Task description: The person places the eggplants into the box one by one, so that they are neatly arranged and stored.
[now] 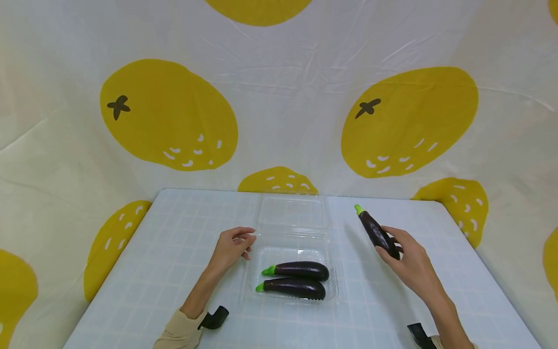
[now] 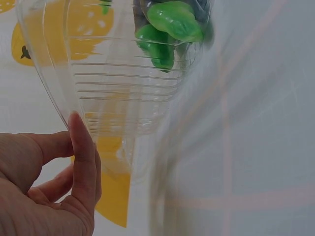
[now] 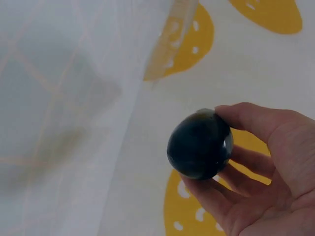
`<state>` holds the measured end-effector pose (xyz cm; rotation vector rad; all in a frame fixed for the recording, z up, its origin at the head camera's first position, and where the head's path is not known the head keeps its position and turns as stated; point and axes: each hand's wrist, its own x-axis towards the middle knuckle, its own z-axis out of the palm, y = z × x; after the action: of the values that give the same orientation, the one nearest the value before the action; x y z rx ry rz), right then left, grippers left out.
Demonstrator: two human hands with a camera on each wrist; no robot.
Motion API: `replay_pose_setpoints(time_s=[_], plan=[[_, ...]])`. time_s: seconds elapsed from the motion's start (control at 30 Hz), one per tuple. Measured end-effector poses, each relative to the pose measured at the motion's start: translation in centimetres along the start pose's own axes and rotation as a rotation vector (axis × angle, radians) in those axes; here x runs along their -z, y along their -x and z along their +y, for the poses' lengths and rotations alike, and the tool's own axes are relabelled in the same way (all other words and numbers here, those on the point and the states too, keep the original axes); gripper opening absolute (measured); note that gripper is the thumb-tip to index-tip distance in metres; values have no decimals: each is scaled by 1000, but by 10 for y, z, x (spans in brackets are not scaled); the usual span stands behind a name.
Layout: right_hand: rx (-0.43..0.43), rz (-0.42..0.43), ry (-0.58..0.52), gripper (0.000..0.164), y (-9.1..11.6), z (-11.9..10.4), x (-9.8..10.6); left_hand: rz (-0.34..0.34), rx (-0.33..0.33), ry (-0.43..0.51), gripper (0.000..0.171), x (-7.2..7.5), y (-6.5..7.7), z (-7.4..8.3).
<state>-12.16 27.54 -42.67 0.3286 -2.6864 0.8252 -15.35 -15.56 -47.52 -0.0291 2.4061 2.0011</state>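
My right hand [image 1: 407,259] grips a dark purple eggplant [image 1: 376,232] by its thick end, raised above the table's right side with the green stem pointing up and left. In the right wrist view the eggplant's round end [image 3: 199,145] sits between thumb and fingers. A clear plastic clamshell container [image 1: 333,286] lies with its lid [image 1: 292,213] folded back. Two more eggplants, one behind [image 1: 302,270] and one in front [image 1: 296,288], lie side by side in the base, green stems to the left. My left hand [image 1: 233,248] pinches the container's left rim [image 2: 51,96] near the hinge.
The table [image 1: 196,213] has a pale checked cover. Behind it hangs a white cloth [image 1: 287,106] printed with large yellow fruit. A black wrist strap [image 1: 213,318] is on the left sleeve, another [image 1: 420,335] at the right wrist.
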Motion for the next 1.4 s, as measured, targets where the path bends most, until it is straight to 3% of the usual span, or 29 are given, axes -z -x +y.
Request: replay_pose_setpoints(time_s=[0.57, 1.4], plan=[[128, 4, -65, 58, -2, -22, -18, -12, 14, -11, 29, -1, -2, -1], [324, -114, -137, 59, -14, -44, -45, 9, 12, 0, 28, -1, 0, 1]])
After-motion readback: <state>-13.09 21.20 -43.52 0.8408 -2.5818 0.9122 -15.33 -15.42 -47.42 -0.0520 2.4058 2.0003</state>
